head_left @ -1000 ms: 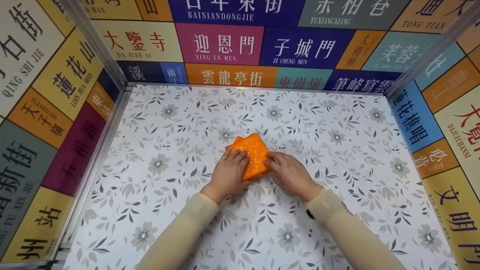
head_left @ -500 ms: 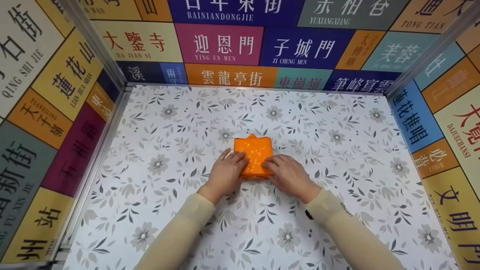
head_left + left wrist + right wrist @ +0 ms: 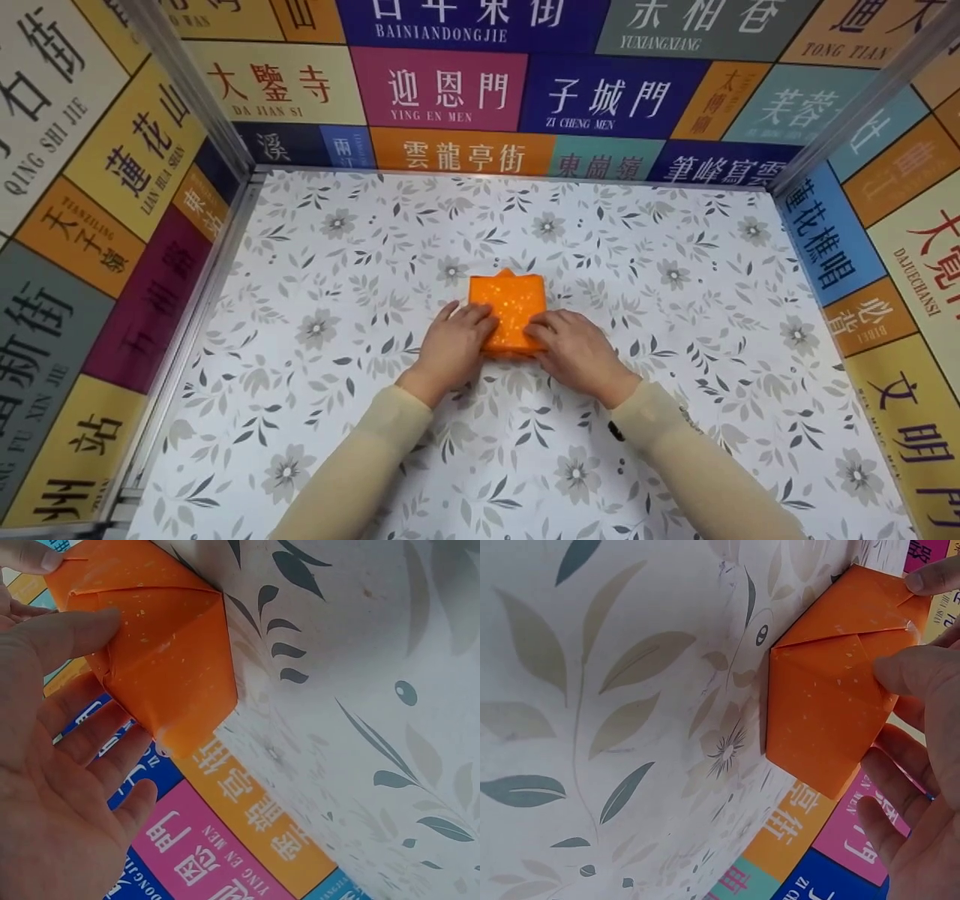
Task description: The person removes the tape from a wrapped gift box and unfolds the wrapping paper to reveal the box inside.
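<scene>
A squarish box of folded orange paper (image 3: 517, 300) with gold flecks rests on the table in front of me, a small pointed flap at its far side. My left hand (image 3: 454, 341) grips its left side, fingertips on the top. At the right side my right hand (image 3: 577, 349) holds it the same way. Seen from the left wrist, my left thumb (image 3: 82, 634) presses a side of the orange paper box (image 3: 176, 652) below a folded seam. From the right wrist, my right thumb (image 3: 904, 671) lies on the orange paper box (image 3: 817, 690), the other fingers behind its edge.
White paper with grey flowers and leaves covers the table (image 3: 360, 247). Panels of coloured blocks with Chinese lettering stand along the back (image 3: 442, 90), left (image 3: 142, 165) and right (image 3: 892, 300), with metal frame posts at the corners.
A second ago the box stood turned with a corner pointing away; both hands turned it square to me by half a second ago. Since then hardly anything has moved.
</scene>
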Available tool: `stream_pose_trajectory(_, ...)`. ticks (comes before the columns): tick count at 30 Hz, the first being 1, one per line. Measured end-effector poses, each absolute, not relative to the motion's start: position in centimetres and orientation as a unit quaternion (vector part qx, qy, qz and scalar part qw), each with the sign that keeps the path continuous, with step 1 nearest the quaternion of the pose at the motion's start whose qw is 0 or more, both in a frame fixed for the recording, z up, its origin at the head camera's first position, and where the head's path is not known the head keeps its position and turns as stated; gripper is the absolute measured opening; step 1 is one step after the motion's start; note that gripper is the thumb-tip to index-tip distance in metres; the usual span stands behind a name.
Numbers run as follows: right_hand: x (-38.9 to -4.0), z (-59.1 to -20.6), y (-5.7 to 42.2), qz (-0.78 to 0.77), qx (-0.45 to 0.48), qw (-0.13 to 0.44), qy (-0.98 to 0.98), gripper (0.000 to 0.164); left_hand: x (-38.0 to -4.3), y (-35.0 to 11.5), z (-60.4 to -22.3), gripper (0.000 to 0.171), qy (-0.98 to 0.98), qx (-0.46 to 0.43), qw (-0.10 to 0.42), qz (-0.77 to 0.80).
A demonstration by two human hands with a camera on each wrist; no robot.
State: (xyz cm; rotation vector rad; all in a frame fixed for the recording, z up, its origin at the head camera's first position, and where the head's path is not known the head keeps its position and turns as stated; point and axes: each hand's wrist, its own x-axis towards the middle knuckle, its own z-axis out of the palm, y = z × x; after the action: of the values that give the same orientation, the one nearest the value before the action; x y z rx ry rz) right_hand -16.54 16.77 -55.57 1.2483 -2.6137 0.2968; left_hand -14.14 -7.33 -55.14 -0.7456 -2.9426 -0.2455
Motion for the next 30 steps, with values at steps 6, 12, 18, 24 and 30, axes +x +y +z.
stream_pose_trajectory(6, -16.48, -55.50, 16.68, 0.103, 0.418, 0.118, -0.895, 0.031, -14.22, -7.22, -54.87, 0.039, -0.968, -0.241, 0.034, -0.065)
stream_pose_trajectory(12, -16.40, -55.36, 16.45, 0.108, 0.407, 0.111, -0.900, 0.032, -14.19, -7.25, -54.89, 0.040, -0.968, -0.239, 0.030, -0.062)
stream_pose_trajectory(18, -16.27, -55.27, 16.26, 0.109, 0.391, 0.101, -0.908, 0.040, -14.01, -7.38, -55.29, 0.035, -0.966, -0.251, 0.034, -0.054)
stream_pose_trajectory(24, -16.21, -55.28, 15.98, 0.107, 0.389, 0.096, -0.910, 0.042, -13.89, -7.58, -55.39, 0.038, -0.968, -0.244, 0.032, -0.056)
stream_pose_trajectory(30, -16.24, -55.10, 15.79, 0.110, 0.390, 0.095, -0.909, 0.041, -13.89, -7.67, -55.08, 0.041, -0.964, -0.253, 0.040, -0.065)
